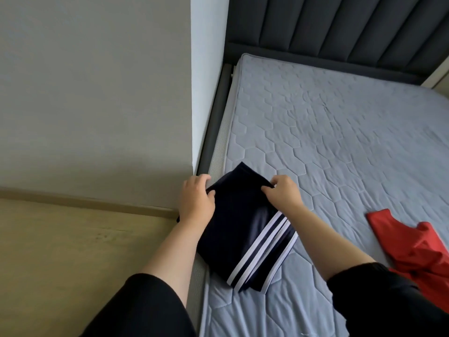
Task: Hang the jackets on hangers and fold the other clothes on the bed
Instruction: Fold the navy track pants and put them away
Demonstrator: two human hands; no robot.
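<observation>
Red garment (413, 244) lies right of hand-held navy shorts (243, 229).

Folded garment (243, 227) on mattress (340, 117) left edge (wall (97, 93) beside); loose garment (413, 246) right

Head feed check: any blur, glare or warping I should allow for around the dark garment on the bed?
Head view: soft, even light, no glare on the mattress; wide-angle bows the headboard; navy garment is nearly black, folds hard to read, only its white stripes stand out; left hand and right hand look slightly soft; red garment is cut by the frame edge.
</observation>
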